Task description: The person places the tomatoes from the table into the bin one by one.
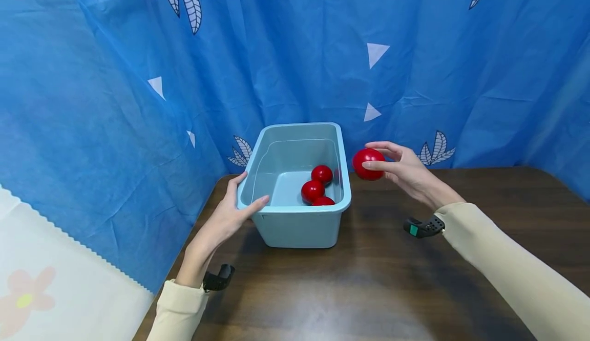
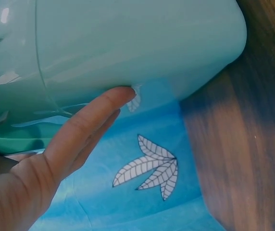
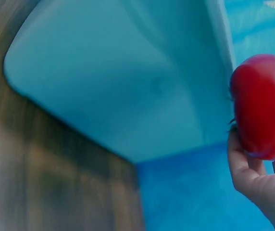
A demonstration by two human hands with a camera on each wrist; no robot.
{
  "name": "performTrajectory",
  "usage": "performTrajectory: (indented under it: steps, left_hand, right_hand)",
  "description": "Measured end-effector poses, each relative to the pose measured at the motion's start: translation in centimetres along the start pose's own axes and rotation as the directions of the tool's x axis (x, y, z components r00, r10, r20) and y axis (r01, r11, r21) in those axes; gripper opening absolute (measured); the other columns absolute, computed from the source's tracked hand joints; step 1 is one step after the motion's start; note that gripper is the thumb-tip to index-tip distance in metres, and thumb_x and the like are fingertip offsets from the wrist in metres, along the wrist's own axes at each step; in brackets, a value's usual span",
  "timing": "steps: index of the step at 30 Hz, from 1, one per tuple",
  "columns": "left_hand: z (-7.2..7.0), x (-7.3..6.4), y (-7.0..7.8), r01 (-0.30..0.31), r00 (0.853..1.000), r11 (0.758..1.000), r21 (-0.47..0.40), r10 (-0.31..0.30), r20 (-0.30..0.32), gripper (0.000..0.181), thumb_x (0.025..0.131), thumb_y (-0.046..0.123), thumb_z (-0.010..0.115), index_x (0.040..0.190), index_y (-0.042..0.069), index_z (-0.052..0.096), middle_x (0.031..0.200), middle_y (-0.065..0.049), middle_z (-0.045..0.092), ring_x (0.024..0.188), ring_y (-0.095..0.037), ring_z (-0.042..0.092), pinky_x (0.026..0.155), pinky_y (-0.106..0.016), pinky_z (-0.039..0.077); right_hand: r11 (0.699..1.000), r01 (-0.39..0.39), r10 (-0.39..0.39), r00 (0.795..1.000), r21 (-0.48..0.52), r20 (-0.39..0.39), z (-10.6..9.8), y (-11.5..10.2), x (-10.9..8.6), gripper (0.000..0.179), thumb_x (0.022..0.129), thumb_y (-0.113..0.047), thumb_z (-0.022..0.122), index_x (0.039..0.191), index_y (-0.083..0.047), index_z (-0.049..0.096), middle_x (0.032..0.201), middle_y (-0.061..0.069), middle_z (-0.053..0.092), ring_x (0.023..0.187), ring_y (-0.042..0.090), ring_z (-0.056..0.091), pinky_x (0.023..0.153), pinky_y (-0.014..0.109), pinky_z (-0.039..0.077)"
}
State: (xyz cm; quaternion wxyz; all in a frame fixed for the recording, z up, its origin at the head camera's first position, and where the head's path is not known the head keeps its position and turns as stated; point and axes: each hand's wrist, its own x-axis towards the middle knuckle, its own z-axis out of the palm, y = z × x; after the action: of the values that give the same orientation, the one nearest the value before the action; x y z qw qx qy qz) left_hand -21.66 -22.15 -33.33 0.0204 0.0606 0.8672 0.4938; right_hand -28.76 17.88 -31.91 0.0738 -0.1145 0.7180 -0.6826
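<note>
A light blue plastic bin stands on the table with several red tomatoes inside, among them one tomato near its right wall. My left hand grips the bin's near left corner, thumb over the rim and fingers along the outer wall; the left wrist view shows those fingers against the side. Just right of the bin, about rim height, my right hand holds another tomato between thumb and fingers. In the right wrist view this tomato shows small green stem bits at its left side.
The dark brown wooden table extends to the right and front of the bin. Behind it hangs a blue curtain with leaf and triangle prints. A pale cloth with a flower print lies at the lower left.
</note>
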Motion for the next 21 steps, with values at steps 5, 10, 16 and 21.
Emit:
performTrajectory:
  steps: [5, 10, 16, 21]
  left_hand:
    - [0.0, 0.0, 0.1, 0.001, 1.000, 1.000, 0.001, -0.001, 0.001, 0.102, 0.097, 0.050, 0.070, 0.167, 0.019, 0.003, 0.165, -0.019, 0.025, 0.144, -0.045, 0.037, 0.109, -0.062, 0.046]
    - [0.0, -0.2, 0.1, 0.012, 1.000, 1.000, 0.019, -0.012, -0.004, 0.102, 0.097, 0.051, 0.070, 0.167, 0.018, 0.004, 0.164, -0.020, 0.026, 0.144, -0.046, 0.039, 0.108, -0.061, 0.047]
    - [0.1, -0.2, 0.0, 0.014, 1.000, 1.000, 0.021, -0.013, -0.006, 0.103, 0.096, 0.053, 0.070, 0.167, 0.020, 0.003, 0.164, -0.019, 0.026, 0.143, -0.046, 0.039, 0.107, -0.061, 0.048]
    - [0.2, -0.2, -0.1, 0.019, 1.000, 1.000, 0.018, -0.019, -0.010, 0.104, 0.095, 0.053, 0.071, 0.167, 0.021, 0.003, 0.165, -0.018, 0.025, 0.143, -0.046, 0.039, 0.106, -0.060, 0.049]
  right_hand:
    - [0.998, 0.056, -0.056, 0.998, -0.006, 0.030, 2.2, -2.2, 0.8, 0.067, 0.096, -0.014, 0.077, 0.154, -0.011, 0.044, 0.152, 0.010, 0.044, 0.136, 0.030, 0.043, 0.098, 0.029, 0.057]
    - [0.995, 0.094, -0.092, 0.994, -0.020, 0.063, 4.5, -3.4, 2.2, 0.064, 0.094, -0.008, 0.075, 0.152, -0.006, 0.047, 0.152, 0.012, 0.046, 0.138, 0.031, 0.042, 0.101, 0.035, 0.056]
    - [0.990, 0.108, -0.099, 0.990, -0.086, 0.097, 7.1, -5.0, 4.1, 0.063, 0.091, -0.008, 0.078, 0.148, -0.005, 0.053, 0.149, 0.014, 0.051, 0.135, 0.033, 0.046, 0.103, 0.048, 0.053]
    - [0.984, 0.118, -0.106, 0.990, -0.132, 0.097, 8.8, -6.1, 5.3, 0.060, 0.088, -0.010, 0.082, 0.143, -0.008, 0.058, 0.143, 0.013, 0.055, 0.129, 0.032, 0.053, 0.098, 0.047, 0.056]
